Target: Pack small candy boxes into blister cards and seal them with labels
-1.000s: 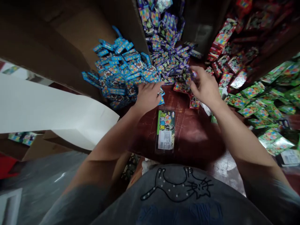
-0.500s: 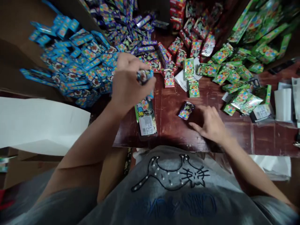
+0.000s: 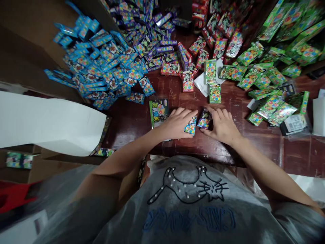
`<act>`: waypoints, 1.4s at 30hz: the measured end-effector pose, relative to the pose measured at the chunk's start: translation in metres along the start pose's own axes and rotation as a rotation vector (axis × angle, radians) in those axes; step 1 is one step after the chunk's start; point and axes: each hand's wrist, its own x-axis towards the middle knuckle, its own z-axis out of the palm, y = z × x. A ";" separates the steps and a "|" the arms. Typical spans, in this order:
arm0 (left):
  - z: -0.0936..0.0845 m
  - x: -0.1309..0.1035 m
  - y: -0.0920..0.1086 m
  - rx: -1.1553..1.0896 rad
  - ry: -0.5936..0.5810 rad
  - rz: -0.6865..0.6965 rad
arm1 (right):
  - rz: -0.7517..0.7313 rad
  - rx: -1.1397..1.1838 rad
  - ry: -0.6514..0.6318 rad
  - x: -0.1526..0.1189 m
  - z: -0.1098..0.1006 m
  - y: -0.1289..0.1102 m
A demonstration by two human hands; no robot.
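Observation:
My left hand (image 3: 175, 123) is closed around a small blue candy box (image 3: 190, 126), low over the dark red table. Just to its right, my right hand (image 3: 220, 125) has its thumb and index finger at the near and far ends of a purple candy box (image 3: 204, 119). A narrow gap separates the two boxes. Partly under my left hand and forearm lies a flat black-and-green printed packet (image 3: 158, 110); its lower part is hidden.
Heaps of blue boxes (image 3: 101, 67), purple boxes (image 3: 142, 30), red boxes (image 3: 220, 47) and green boxes (image 3: 264, 74) line the back. Two green boxes (image 3: 215, 94) lie nearer, by white paper (image 3: 201, 84). A white sheet (image 3: 50, 118) curves at the left.
My left hand has come from the blue heap, right and toward me, carrying the blue box down beside the purple one. My right hand has closed on the purple box.

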 end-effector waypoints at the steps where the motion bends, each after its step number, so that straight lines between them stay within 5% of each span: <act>1: 0.000 0.002 0.001 -0.003 -0.004 0.025 | -0.009 0.015 -0.015 -0.002 -0.001 0.003; 6: 0.009 0.009 0.012 0.002 0.161 0.015 | -0.054 0.083 -0.084 -0.017 -0.004 0.018; 11: 0.017 0.009 0.017 0.048 0.087 -0.010 | -0.095 0.136 -0.098 -0.014 0.003 0.013; 15: -0.001 0.023 0.018 0.036 0.100 -0.019 | -0.137 0.151 -0.004 -0.005 -0.011 0.030; 18: -0.022 0.056 0.017 0.085 0.154 -0.001 | -0.011 0.086 0.165 0.007 -0.035 0.057; 24: -0.046 0.121 -0.028 0.219 0.300 -0.233 | -0.049 -0.018 -0.061 0.065 -0.054 0.079; 27: -0.051 0.123 -0.058 0.237 0.234 -0.261 | -0.084 -0.024 -0.067 0.083 -0.048 0.076; 30: -0.055 0.109 -0.068 0.210 0.252 -0.232 | -0.096 0.002 0.020 0.070 -0.045 0.081; 35: -0.046 0.082 -0.019 0.067 0.342 -0.063 | -0.106 0.016 0.085 -0.010 -0.045 0.089; 39: -0.016 0.078 0.041 -0.031 0.231 0.184 | -0.019 -0.064 0.044 -0.076 -0.035 0.076; 42: 0.009 0.085 0.065 -0.198 0.242 0.298 | 0.059 -0.068 0.060 -0.106 -0.024 0.066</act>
